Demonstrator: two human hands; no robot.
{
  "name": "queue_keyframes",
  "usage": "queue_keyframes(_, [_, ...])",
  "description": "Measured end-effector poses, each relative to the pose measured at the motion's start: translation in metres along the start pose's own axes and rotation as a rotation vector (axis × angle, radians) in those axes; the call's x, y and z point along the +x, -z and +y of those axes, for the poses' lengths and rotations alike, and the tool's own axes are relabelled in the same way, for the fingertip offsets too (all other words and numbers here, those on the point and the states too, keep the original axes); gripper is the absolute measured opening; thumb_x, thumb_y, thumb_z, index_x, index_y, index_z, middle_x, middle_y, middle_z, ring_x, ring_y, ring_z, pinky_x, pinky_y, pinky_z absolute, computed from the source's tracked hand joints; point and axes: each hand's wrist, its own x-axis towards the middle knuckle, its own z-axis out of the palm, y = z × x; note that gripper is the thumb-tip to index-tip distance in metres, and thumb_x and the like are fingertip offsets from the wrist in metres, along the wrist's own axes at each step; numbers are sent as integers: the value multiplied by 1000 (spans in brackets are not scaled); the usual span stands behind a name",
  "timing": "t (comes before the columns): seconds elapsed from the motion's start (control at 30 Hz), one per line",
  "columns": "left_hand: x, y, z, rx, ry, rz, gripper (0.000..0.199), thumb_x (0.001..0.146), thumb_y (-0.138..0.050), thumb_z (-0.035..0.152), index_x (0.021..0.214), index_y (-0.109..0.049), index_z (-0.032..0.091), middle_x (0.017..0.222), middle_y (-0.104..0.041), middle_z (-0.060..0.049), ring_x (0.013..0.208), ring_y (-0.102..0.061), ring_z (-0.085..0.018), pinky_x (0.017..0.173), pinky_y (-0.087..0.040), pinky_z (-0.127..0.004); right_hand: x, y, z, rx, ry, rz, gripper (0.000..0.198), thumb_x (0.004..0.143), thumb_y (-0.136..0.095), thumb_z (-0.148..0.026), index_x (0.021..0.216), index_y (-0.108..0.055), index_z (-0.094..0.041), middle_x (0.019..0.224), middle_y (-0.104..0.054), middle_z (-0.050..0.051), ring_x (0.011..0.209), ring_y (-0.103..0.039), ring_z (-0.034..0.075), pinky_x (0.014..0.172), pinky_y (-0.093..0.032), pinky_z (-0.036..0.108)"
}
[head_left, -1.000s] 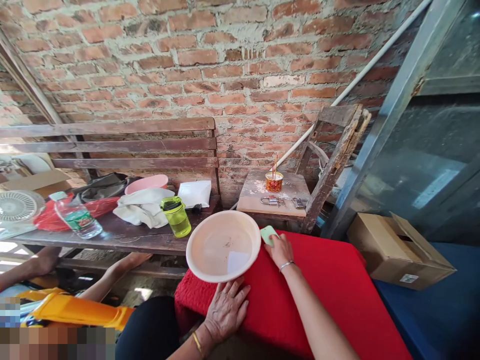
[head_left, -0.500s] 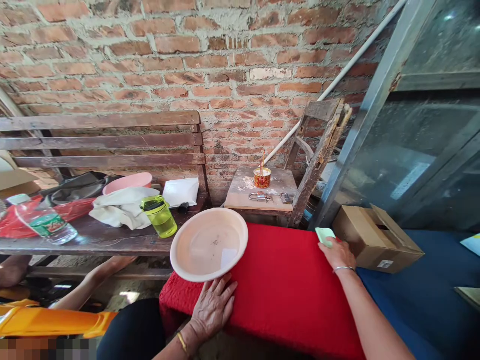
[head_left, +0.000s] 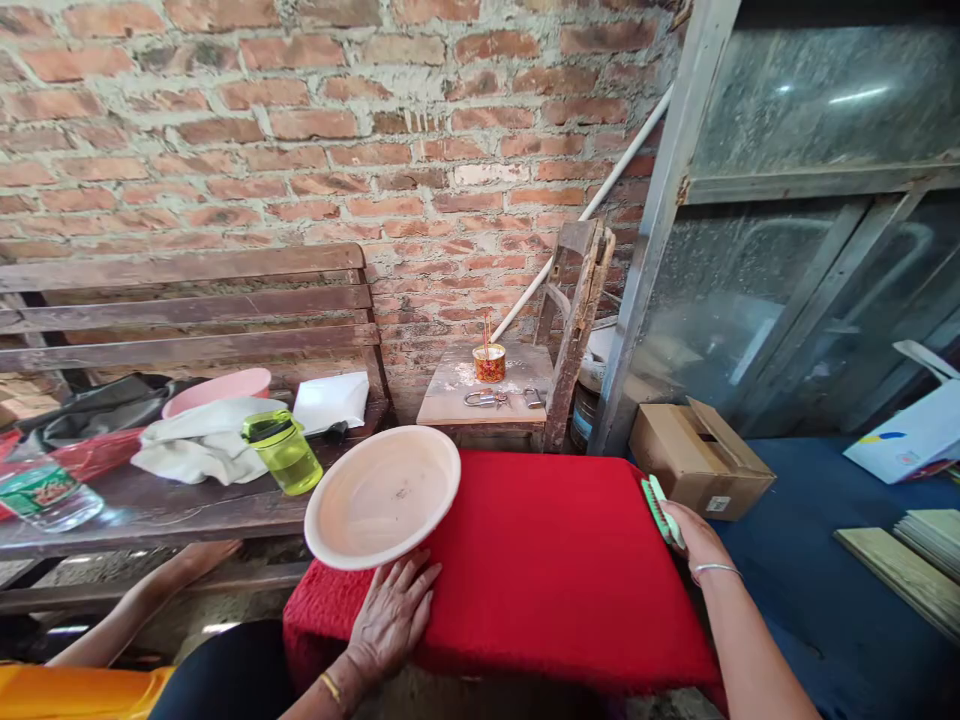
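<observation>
My right hand (head_left: 697,535), with a silver bangle at the wrist, grips a light green brush (head_left: 663,512) at the far right edge of the red cloth (head_left: 547,560). The brush is tilted on its side so its bristles show. My left hand (head_left: 394,610), wearing a gold bracelet, lies flat with fingers stretched on the cloth's left part. Its fingertips are at the near rim of a pale round basin (head_left: 315,535), which stands on the cloth's far left corner. Specks lie on the basin's bottom.
A wooden bench (head_left: 187,515) on the left bears a green bottle (head_left: 289,460), a white cloth (head_left: 199,440) and a water bottle (head_left: 52,500). Another person's arm (head_left: 150,605) reaches beneath it. A carton (head_left: 694,465) stands right; a chair (head_left: 442,405) with padlocks and a tin is behind.
My right hand has turned the brush from lying flat to tilted, with its bristles now showing. The view has swung to the right. My left hand stays by the basin.
</observation>
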Motion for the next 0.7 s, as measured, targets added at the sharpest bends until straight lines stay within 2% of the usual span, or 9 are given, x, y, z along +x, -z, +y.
queue_keyframes(0.13, [-1, 0, -1, -8, 17, -44, 40, 94, -51, 26, 132, -63, 32, 131, -65, -2, 117, -60, -21, 107, -37, -36, 2, -4, 1, 53, -40, -87, 63, 65, -54, -64, 110, -68, -23, 97, -75, 7, 80, -68, 23, 55, -48, 29])
queue_keyframes(0.27, [0, 2, -1, -20, 35, -66, 39, 93, -51, 24, 129, -65, 32, 130, -66, -2, 116, -61, -20, 106, -39, -34, -3, 6, 9, 9, -55, -142, 55, 66, -54, -61, 102, -71, -23, 91, -75, 6, 79, -68, 25, 57, -47, 31])
queue_keyframes(0.4, [3, 4, -1, -12, 25, -68, 39, 91, -52, 23, 127, -66, 32, 128, -68, -2, 114, -63, -21, 102, -42, -35, -3, 20, 14, -117, -40, -83, 30, 64, -61, -51, 75, -70, -25, 81, -74, 6, 86, -68, 29, 68, -50, 35])
queue_keyframes(0.43, [3, 4, -1, -10, 19, -65, 39, 91, -52, 23, 126, -66, 32, 128, -68, -2, 114, -63, -21, 102, -42, -36, -2, 23, 12, -156, -36, -50, 27, 63, -62, -50, 73, -69, -26, 79, -73, 5, 89, -67, 31, 73, -51, 37])
queue_keyframes(0.5, [2, 4, -1, -3, 14, -62, 39, 91, -52, 23, 127, -66, 31, 128, -68, -3, 114, -62, -21, 102, -42, -36, -4, 25, 4, -218, -24, 19, 32, 65, -63, -54, 82, -71, -27, 80, -70, 5, 94, -66, 33, 80, -50, 41])
queue_keyframes(0.6, [1, 3, 0, 2, 27, -79, 40, 92, -52, 23, 128, -65, 32, 130, -66, -3, 117, -61, -22, 104, -41, -36, -20, 12, -18, -306, 108, 93, 52, 71, -59, -63, 106, -71, -26, 96, -67, 9, 101, -64, 31, 86, -49, 40])
queue_keyframes(0.7, [0, 3, 3, -14, 67, -107, 42, 92, -52, 23, 131, -63, 33, 132, -65, -3, 118, -60, -21, 105, -41, -37, -54, -25, -44, -450, 372, 59, 49, 79, -55, -61, 112, -70, -27, 102, -61, 8, 96, -63, 26, 83, -49, 35])
